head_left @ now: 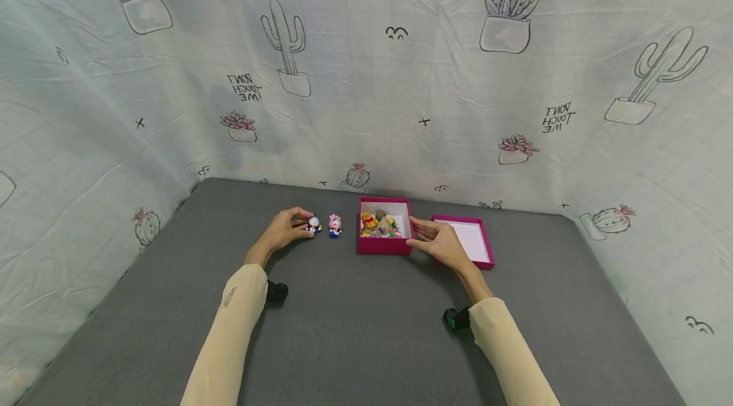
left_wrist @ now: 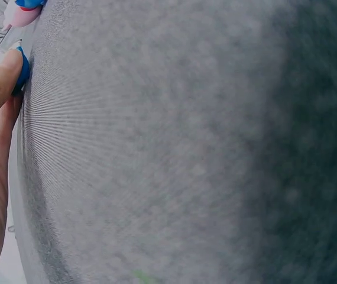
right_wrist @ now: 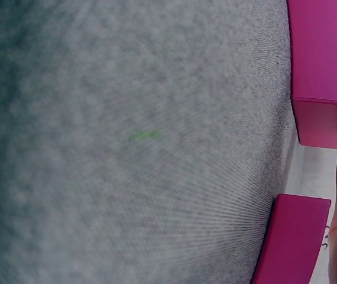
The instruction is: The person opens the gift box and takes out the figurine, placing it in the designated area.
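Note:
In the head view my left hand [head_left: 283,230] pinches a small white-and-blue toy figurine [head_left: 314,224] between thumb and fingers, low over the grey table. Its blue part shows at the fingertips in the left wrist view, mostly covered by them. Just right of it stands a pink-and-blue figurine [head_left: 335,226]. A magenta box [head_left: 384,246], open at the top, holds several small figurines, one of them a yellow bear in red [head_left: 369,221]. Against the box's right side rests my right hand [head_left: 442,244], fingers extended, thumb near the front corner.
A magenta box lid [head_left: 488,247] with a white inside lies to the right of the box, partly behind the right hand. The grey tabletop [head_left: 355,329] runs back to a pale curtain [head_left: 355,107] printed with cacti.

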Motion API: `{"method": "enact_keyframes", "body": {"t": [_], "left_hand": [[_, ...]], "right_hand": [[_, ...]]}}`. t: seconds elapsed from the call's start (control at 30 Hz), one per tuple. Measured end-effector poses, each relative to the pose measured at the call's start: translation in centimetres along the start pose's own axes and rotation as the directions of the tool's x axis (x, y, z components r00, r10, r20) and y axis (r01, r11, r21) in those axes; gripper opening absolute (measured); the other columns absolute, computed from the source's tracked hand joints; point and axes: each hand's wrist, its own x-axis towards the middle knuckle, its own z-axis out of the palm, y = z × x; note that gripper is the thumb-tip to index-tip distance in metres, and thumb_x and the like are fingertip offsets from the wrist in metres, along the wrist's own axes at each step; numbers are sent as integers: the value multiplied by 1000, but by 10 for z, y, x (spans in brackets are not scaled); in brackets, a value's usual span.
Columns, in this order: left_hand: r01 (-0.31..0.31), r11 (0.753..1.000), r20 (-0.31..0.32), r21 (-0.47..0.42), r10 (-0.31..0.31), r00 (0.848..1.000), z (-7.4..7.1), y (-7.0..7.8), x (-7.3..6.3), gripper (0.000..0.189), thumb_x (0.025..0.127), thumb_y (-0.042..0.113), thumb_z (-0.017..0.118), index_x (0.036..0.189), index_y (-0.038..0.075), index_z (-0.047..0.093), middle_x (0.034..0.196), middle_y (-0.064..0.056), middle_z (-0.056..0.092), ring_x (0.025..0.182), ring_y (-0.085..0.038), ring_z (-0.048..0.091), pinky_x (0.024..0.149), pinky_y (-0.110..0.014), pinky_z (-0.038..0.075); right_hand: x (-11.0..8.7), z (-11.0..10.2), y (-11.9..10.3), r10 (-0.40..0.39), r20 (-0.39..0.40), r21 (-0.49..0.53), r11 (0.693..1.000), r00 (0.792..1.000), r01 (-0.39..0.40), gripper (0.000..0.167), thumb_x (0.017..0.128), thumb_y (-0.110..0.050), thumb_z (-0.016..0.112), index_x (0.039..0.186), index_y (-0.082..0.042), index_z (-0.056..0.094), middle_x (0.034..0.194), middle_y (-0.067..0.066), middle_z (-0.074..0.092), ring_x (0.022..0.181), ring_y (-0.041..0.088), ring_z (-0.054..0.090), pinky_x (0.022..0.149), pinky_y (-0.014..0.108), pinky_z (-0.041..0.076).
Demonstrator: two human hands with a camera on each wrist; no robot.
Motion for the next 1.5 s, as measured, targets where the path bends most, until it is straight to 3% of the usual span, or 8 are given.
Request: {"method": "enact_keyframes", "body": {"t": [0.23, 0.47, 0.67, 1.03, 1.23, 1.4, 1.5], "left_hand": [[-8, 995, -34, 103, 12, 999, 0, 1, -6, 42, 80, 6, 78, 118, -1, 62, 117, -21, 62, 106, -34, 61, 91, -45, 50], [4, 992, -58, 130, 3, 998, -2, 0, -8, 46, 79, 10, 79, 121, 3, 62, 117, -18, 63, 104, -31, 62, 89, -45, 51], [18, 990, -63, 140, -10, 998, -3, 0, -7, 49, 79, 11, 79, 124, 3, 61, 119, -18, 63, 106, -30, 62, 91, -44, 50], [38, 991, -48, 130, -32, 998, -3, 2, -7, 59, 78, 11, 80, 131, 1, 56, 127, -20, 59, 113, -31, 60, 94, -42, 49], [32, 999, -20, -31, -33, 999, -7, 2, -10, 69, 77, 7, 81, 137, -4, 49, 138, -21, 50, 124, -32, 52, 99, -36, 46], [15, 982, -23, -190, -20, 1000, -17, -1, -16, 73, 77, 6, 80, 139, -6, 44, 142, -22, 46, 130, -32, 46, 104, -34, 40], [-8, 975, -40, -221, -1, 999, -24, -2, -21, 69, 81, 9, 78, 139, -6, 44, 141, -23, 46, 130, -34, 45, 105, -33, 39]], "right_hand": [[-5, 0, -8, 3, 14, 7, 1000, 1000, -3, 59, 79, -8, 79, 129, 11, 54, 130, 25, 54, 116, 32, 57, 91, 36, 48], [-3, 1, 1, -31, -1, -18, 999, 1000, 31, 59, 78, -11, 80, 128, 10, 56, 129, 23, 56, 114, 28, 59, 87, 30, 51], [-3, 0, -3, -4, 9, -8, 1000, 1000, 5, 58, 79, -8, 79, 129, 9, 55, 131, 22, 55, 117, 32, 56, 91, 36, 48], [-11, 0, -37, 16, 38, -5, 1000, 999, -16, 56, 81, 1, 75, 129, 16, 50, 131, 30, 51, 117, 38, 54, 91, 40, 47], [-11, 0, -39, 18, 34, -1, 1000, 999, -18, 56, 80, 2, 75, 128, 17, 50, 131, 31, 50, 118, 39, 53, 91, 40, 47], [-11, 1, -36, 9, 34, 14, 1000, 999, -9, 56, 80, 3, 75, 128, 17, 50, 131, 31, 49, 118, 39, 52, 91, 40, 46], [-11, 1, -35, 9, 37, 27, 1000, 999, -10, 55, 80, 4, 74, 128, 18, 50, 131, 32, 49, 118, 39, 52, 92, 42, 46]]}}
